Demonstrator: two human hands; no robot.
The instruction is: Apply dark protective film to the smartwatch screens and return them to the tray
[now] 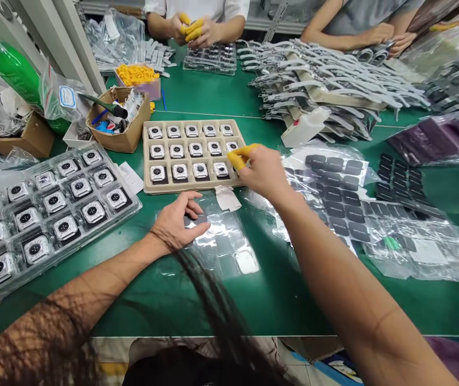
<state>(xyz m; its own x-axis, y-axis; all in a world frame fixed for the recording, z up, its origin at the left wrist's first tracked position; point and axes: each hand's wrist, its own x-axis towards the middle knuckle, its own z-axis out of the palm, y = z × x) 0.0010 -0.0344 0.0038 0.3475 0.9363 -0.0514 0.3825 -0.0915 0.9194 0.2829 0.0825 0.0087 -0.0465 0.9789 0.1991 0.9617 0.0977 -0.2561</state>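
My right hand [263,169], with yellow finger covers, reaches to the right end of the beige tray [191,187]. Its fingertips point down close together at the front right compartment and hide what lies there. Watch bodies [196,149] sit in rows in this tray, dark round backs facing up. Before the tray, my left hand [179,222] rests with thumb and fingers apart on clear plastic sheets [221,241]. A small dark film piece [197,219] lies under its fingers. A crumpled white paper scrap [227,198] lies at the tray's front edge.
At left stands a clear tray [64,252] of watch bodies. Dark stickers on sheets [337,198] and plastic bags [426,246] cover the right side. Grey straps [333,80] are piled behind. A cardboard box [133,131] holds tools. Two co-workers' hands [197,32] work across the table.
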